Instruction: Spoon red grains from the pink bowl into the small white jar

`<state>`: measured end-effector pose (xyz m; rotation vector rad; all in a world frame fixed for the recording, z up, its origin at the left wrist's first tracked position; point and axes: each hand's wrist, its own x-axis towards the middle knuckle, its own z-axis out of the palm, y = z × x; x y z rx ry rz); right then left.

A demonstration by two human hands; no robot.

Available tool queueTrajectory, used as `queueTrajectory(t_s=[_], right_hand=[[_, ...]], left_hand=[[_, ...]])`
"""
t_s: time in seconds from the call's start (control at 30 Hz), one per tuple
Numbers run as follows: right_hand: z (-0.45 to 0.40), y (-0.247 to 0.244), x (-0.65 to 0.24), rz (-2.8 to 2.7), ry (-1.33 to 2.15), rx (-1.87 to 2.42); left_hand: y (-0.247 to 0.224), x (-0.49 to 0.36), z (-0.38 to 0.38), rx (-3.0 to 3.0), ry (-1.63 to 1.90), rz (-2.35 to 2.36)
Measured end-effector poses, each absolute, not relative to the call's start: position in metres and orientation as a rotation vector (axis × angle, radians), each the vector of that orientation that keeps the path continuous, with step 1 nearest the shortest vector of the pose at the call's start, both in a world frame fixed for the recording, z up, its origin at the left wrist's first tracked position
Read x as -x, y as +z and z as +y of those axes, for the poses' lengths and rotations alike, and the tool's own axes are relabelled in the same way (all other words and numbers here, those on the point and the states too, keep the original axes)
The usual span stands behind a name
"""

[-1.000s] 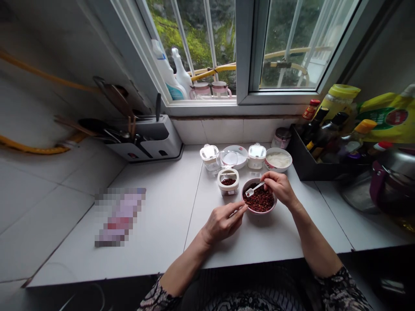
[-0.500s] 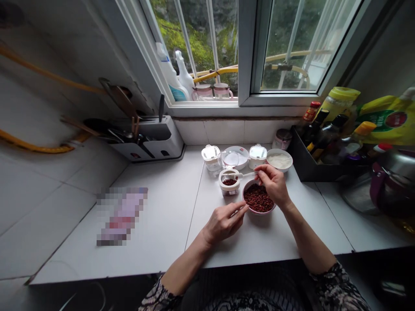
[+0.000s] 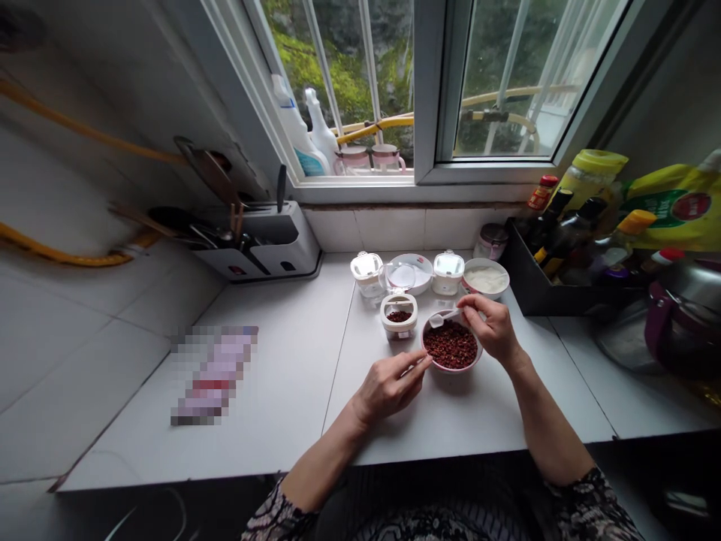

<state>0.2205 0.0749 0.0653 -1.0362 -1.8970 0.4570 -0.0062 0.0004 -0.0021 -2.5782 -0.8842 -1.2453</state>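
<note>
My right hand [image 3: 489,324] pinches the handle of a small white spoon [image 3: 444,318], whose scoop is over the far left side of a bowl [image 3: 454,370]. Dark red peppercorns [image 3: 451,344] fill much of that bowl. At its left rim, my left hand [image 3: 393,383] steadies it with the fingertips. Just beyond my left hand stands a clear seasoning jar [image 3: 399,329] with a white rim, some of the same red peppercorns inside and its lid raised.
Behind stand two more white-lidded jars [image 3: 366,275] [image 3: 448,273], a white dish [image 3: 417,275] and a bowl of white grains [image 3: 485,279]. A black box of bottles [image 3: 544,296] and a metal pot [image 3: 631,338] are right; a utensil holder [image 3: 282,248] and a blurred flat item [image 3: 217,376] left.
My right hand has drawn the spoon back to the right, from over the seasoning jar to over the bowl. My left hand stays at the bowl's rim.
</note>
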Motion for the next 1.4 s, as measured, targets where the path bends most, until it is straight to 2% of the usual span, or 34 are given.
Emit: queueTrajectory(t_s=[0.27, 0.8, 1.4], right_hand=[[0.079, 0.0621, -0.2282, -2.06, 0.686, 1.179], [0.0802, 0.0626, -0.2261, -1.709, 1.057, 1.192], [0.0828, 0.0612, -0.2255, -1.605, 1.096, 1.238]], left_hand=[[-0.0038, 0.0055, 0.0007, 2.588, -1.246, -0.881], [-0.0033, 0.0059, -0.0001, 2.585, -1.237, -0.895], [-0.0015, 0.0055, 0.0005, 2.585, -1.24, -0.885]])
